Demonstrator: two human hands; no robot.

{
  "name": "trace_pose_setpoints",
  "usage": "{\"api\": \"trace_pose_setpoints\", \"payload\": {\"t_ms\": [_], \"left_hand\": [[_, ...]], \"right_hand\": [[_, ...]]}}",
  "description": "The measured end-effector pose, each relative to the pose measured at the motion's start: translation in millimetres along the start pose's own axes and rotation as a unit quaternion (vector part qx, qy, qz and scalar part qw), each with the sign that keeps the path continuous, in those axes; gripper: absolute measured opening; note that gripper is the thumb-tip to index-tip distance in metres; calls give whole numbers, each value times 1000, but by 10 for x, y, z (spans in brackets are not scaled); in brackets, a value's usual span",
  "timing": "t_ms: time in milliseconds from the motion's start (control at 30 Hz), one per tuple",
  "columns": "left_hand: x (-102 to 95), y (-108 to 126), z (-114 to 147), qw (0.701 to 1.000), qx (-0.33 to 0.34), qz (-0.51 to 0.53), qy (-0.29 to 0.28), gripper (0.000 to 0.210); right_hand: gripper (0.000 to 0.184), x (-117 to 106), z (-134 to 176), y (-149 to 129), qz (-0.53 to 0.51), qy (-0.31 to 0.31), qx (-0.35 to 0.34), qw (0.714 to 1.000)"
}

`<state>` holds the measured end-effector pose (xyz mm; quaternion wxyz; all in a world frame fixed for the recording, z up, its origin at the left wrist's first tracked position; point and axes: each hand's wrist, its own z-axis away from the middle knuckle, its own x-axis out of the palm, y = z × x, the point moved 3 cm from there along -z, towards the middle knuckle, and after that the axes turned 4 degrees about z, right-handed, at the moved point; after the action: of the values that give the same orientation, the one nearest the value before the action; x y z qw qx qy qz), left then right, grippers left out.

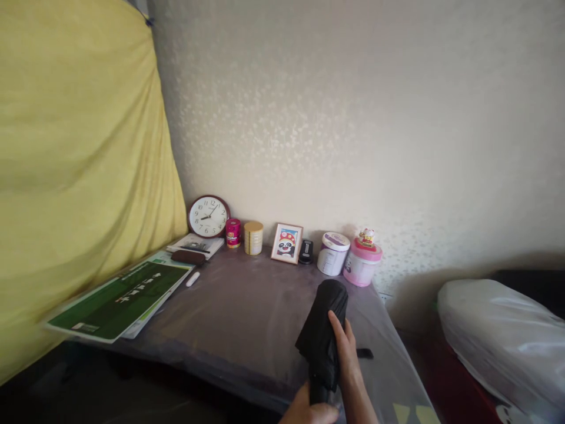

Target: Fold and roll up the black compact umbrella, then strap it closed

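A folded black umbrella (324, 330) points away from me, tilted over the table's near right part. My left hand (306, 409) is closed around its handle at the bottom of the view. My right hand (346, 347) wraps the right side of the furled canopy, thumb lying along the fabric. A short black strap-like piece (365, 353) shows just right of my right wrist; whether it belongs to the umbrella I cannot tell.
Along the wall stand a round clock (209, 217), a pink tin (233, 233), a yellow-lidded jar (253, 238), a panda picture frame (286, 243) and two tubs (333, 254). A green booklet (121, 300) overhangs the table's (247, 312) left edge. A plastic-covered bundle (503, 335) sits right.
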<state>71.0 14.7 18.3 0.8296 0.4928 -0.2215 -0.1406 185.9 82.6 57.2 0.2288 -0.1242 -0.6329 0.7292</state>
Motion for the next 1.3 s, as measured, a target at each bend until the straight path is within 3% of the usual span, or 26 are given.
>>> {"api": "trace_pose_setpoints", "payload": {"t_ms": [67, 167, 300, 367, 467, 533, 600, 700, 800, 967, 1033, 1167, 1300], "left_hand": [[-2, -7, -36, 997, 45, -46, 44, 45], [-29, -75, -119, 980, 166, -79, 74, 62], [-104, -261, -229, 972, 110, -179, 104, 76], [-118, -236, -209, 973, 112, -174, 100, 77], [-75, -66, -92, 987, 145, -66, 0, 68], [-32, 40, 6, 990, 106, 24, -90, 50], [-6, 134, 98, 984, 89, 76, -134, 34], [7, 195, 179, 992, 70, 40, -99, 26], [29, 175, 190, 998, 48, -1, -39, 50], [-11, 80, 125, 988, 141, -43, 38, 69], [-70, 6, 103, 986, 134, -84, 58, 75], [-145, -23, 111, 985, 131, -102, 51, 83], [-96, 153, 178, 988, 154, -27, -16, 79]], "right_hand": [[69, 3, 33, -35, 38, 8, -36, 999], [70, 13, 88, -73, 97, 27, -76, 992], [78, 14, 134, -87, 125, 52, -76, 988], [79, 1, 141, -84, 105, 55, -67, 991], [75, -24, 135, -57, 54, 52, -31, 997], [70, -20, 126, -30, 9, 33, 0, 999], [67, 4, 122, -9, -33, 4, 26, 999], [65, 33, 136, 1, -50, -19, 41, 998], [66, 28, 160, -14, -26, -19, 15, 999], [67, -16, 180, -46, 28, 15, -48, 998], [65, -24, 183, -56, 50, 34, -62, 996], [61, -21, 188, -29, 53, 41, -46, 997], [59, -23, 190, 16, -7, 13, -6, 1000]]}}
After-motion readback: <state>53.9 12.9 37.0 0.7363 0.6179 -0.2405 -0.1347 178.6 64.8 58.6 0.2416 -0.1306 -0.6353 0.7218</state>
